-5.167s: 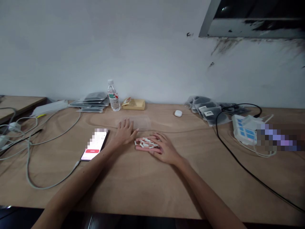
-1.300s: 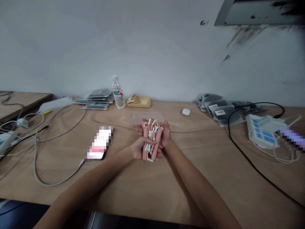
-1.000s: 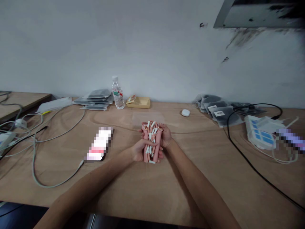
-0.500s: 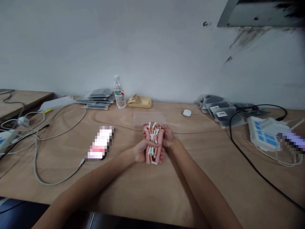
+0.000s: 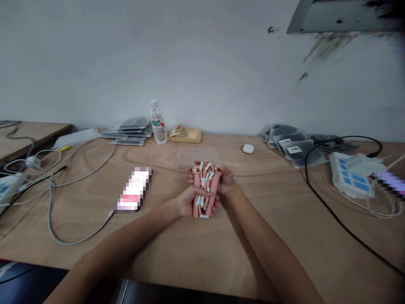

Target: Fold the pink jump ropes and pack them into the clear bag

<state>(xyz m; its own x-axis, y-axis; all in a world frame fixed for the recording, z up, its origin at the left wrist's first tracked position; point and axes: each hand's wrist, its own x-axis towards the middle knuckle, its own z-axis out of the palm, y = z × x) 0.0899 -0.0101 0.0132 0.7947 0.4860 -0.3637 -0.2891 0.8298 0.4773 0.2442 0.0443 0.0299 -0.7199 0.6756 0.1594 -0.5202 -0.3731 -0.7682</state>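
A beaded jump rope [image 5: 202, 200] with pink and white segments is folded into a compact bundle between two pink handles, one along each side. My left hand [image 5: 187, 200] is closed round the left handle, its thumb lying across the middle of the beads. From the right, my right hand [image 5: 225, 180] grips the right handle near its upper end. Fingers show at both outer edges of the bundle, while the parts behind it are hidden. The handles stand nearly parallel, their round upper ends facing away from me.
Beyond the bundle lies a clear plastic sheet [image 5: 196, 157]. A water bottle [image 5: 158, 126], a yellow box [image 5: 190, 135] and a white case [image 5: 248, 148] stand farther back. A phone [image 5: 133, 190] on a cable lies left. Power strips [image 5: 349, 177], bagged items [image 5: 294, 147] and cables flank the table.
The upper ends of the handles have spread slightly and shifted right. More fingertips show at the bundle's upper left. Both hands keep their hold on the jump rope.
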